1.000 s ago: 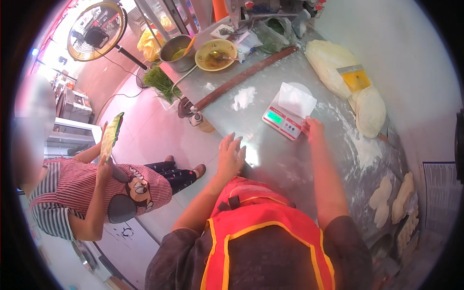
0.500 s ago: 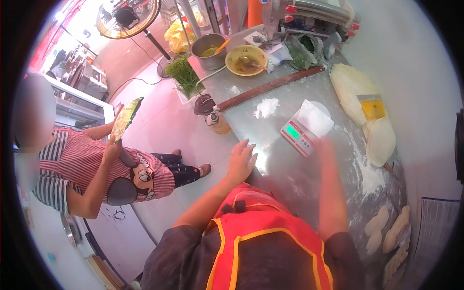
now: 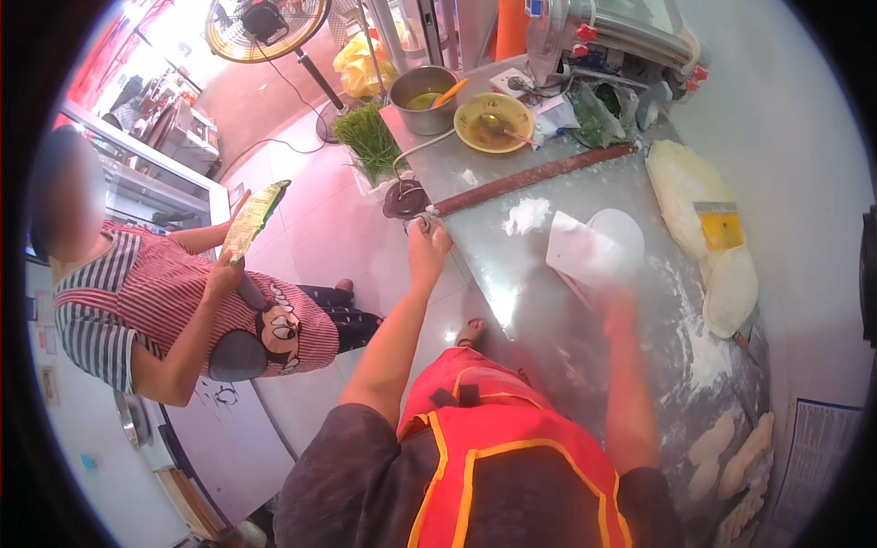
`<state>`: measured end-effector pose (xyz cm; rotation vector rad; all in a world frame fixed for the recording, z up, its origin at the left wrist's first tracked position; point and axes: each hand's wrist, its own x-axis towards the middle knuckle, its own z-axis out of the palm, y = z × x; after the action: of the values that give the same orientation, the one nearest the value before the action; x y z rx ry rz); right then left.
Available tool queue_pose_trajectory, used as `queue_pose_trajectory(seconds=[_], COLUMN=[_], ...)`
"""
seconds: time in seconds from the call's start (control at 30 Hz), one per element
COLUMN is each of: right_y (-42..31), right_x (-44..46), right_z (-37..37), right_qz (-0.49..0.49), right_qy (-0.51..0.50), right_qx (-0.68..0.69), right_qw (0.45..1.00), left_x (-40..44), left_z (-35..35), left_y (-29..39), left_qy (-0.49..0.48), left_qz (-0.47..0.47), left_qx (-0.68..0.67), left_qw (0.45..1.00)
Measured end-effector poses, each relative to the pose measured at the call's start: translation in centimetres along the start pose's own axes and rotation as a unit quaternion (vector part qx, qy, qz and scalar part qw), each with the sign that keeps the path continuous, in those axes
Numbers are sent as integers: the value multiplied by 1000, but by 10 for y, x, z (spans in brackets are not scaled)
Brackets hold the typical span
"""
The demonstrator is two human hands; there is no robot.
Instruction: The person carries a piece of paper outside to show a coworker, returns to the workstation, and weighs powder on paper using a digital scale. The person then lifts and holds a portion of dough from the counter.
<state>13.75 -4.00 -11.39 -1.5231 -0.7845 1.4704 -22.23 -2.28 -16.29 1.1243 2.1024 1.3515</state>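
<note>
My left hand (image 3: pixel 427 251) is closed at the table's left edge, its fingers curled at the top of a glass bottle with a wire clasp (image 3: pixel 421 222); the hand hides most of the bottle. My right hand (image 3: pixel 618 310) is smeared by motion, so its fingers cannot be made out. It is at the lower edge of a stiff white sheet (image 3: pixel 577 248), which lies tilted over the kitchen scale (image 3: pixel 575 289). The scale's round white plate (image 3: pixel 618 233) shows behind the sheet, while its display is covered. Dry flour (image 3: pixel 527 216) lies to the left of the scale.
A long wooden stick (image 3: pixel 539 176) crosses the floured metal table (image 3: pixel 548 365). Behind it stand a metal pot (image 3: pixel 423 117) and a yellow bowl (image 3: pixel 472 139). Dough (image 3: pixel 674 187) with a yellow-handled scraper (image 3: pixel 722 226) lies right. Another person (image 3: pixel 183 301) stands left, holding a packet (image 3: pixel 253 224).
My left hand has moved forward from the table edge to the clasp-top bottle and closed there. The white sheet has shifted left over the scale's display, and my right hand has moved with it.
</note>
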Motion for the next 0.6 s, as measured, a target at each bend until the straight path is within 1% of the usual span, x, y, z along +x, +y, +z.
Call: queue_pose_trajectory(seconds=[0.03,0.13,0.23,0.3,0.33,0.43,0.53,0.6], right_y=[-7,-13,-8,0,4,17,25,28], right_x=[-9,-23,-28,-26,-25,-24,-23,-23], right_z=[10,34,45,51,54,62,71,77], right_qz=[12,34,49,78,81,87,91,97], right_qy=[-1,-12,-37,-46,-55,-78,-87,-84], right_qx=[14,43,29,-4,-5,-5,-4,-14], right_qw=[1000,998,998,996,995,993,992,992], left_x=[11,43,47,55,61,80,101,104], left_z=[2,12,16,18,19,21,21,19], left_y=[0,-22,-4,-12,-17,-14,-21,-9], left_qy=[3,-92,-52,-64,-69,-50,-75,-64], left_qz=[-46,-173,-245,-237,-232,-229,-199,-212], left_qx=[-25,-166,-269,-251,-242,-276,-248,-253], left_qw=[999,967,930,936,940,932,945,942])
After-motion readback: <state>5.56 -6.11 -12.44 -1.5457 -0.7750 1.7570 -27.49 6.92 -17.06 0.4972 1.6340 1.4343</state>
